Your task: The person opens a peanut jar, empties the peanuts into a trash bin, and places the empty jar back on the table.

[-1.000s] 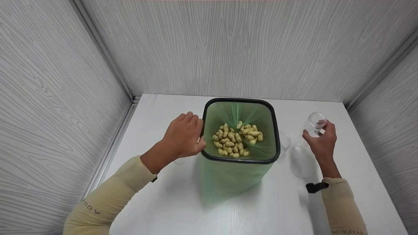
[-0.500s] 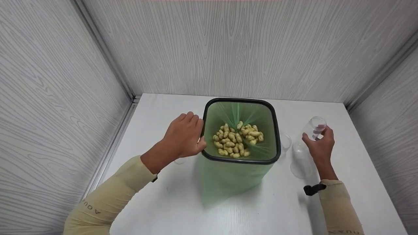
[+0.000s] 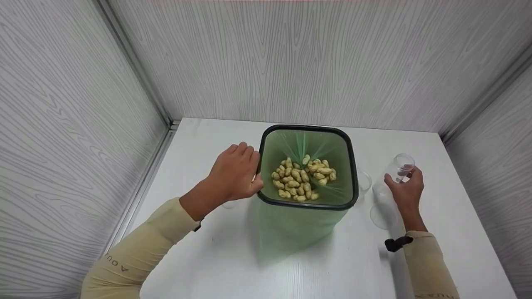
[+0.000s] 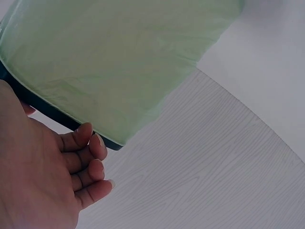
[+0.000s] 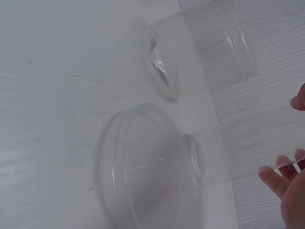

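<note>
A bin lined with a green bag, with a black rim (image 3: 307, 206), stands mid-table. Inside it lie many peanuts (image 3: 293, 178). My left hand (image 3: 235, 171) grips the left side of the rim; in the left wrist view, bent fingers (image 4: 83, 150) lie along its outside. At the right, my right hand (image 3: 407, 189) holds a clear tube-shaped vessel (image 3: 401, 168) between thumb and fingers. In the right wrist view the tube (image 5: 238, 152) leans above a wide, clear, rounded piece (image 5: 147, 167), its lower end overlapping it. Cannot tell whether the two are joined.
Another clear cylindrical jar (image 3: 364, 181) stands close to the bin's right side; in the right wrist view this jar (image 5: 209, 52) lies near the tube. A faint clear ring (image 3: 228, 204) shows left of the bin. Grey wood-grain walls (image 3: 274, 62) enclose the white table (image 3: 299, 274).
My right hand has moved down with the clear tube, nearer the front and slightly left. My left hand keeps its grip on the rim, and the bin and peanuts stay put.
</note>
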`<state>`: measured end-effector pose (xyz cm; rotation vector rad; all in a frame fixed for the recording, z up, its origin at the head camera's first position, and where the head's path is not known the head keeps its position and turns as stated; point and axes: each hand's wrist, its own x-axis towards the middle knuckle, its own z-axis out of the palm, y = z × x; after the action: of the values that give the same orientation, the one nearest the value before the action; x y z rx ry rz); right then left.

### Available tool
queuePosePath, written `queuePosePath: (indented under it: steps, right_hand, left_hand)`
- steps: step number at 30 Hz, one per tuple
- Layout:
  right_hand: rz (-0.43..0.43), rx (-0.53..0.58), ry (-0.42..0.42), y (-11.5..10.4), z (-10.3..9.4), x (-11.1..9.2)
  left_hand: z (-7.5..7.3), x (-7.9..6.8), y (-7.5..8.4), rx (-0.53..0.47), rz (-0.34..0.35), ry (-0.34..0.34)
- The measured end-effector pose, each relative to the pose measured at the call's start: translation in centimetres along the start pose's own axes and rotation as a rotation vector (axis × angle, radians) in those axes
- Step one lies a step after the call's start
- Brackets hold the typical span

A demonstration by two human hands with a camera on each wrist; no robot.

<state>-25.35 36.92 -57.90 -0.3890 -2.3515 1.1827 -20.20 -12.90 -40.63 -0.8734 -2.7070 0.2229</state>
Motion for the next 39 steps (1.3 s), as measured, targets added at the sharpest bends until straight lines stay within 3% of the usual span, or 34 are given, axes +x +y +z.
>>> queuePosePath:
  steps: [9, 19, 28, 39]
  right_hand:
    - [-0.012, 0.022, 0.005, 0.5, 0.1, 0.0]
    - [0.076, -0.034, -0.084, 0.2, 0.0, 0.1]
    - [0.036, -0.051, -0.092, 0.1, -0.2, 0.0]
    - [0.11, -0.119, -0.24, -0.7, -1.4, 0.2]
  left_hand:
    - [0.1, 0.0, 0.0, 0.013, 0.005, -0.006]
    - [0.1, 0.0, -0.1, 0.008, -0.001, -0.021]
    - [0.3, 0.0, 0.1, -0.008, -0.005, 0.009]
    - [0.7, -0.2, 0.1, -0.04, -0.028, 0.023]
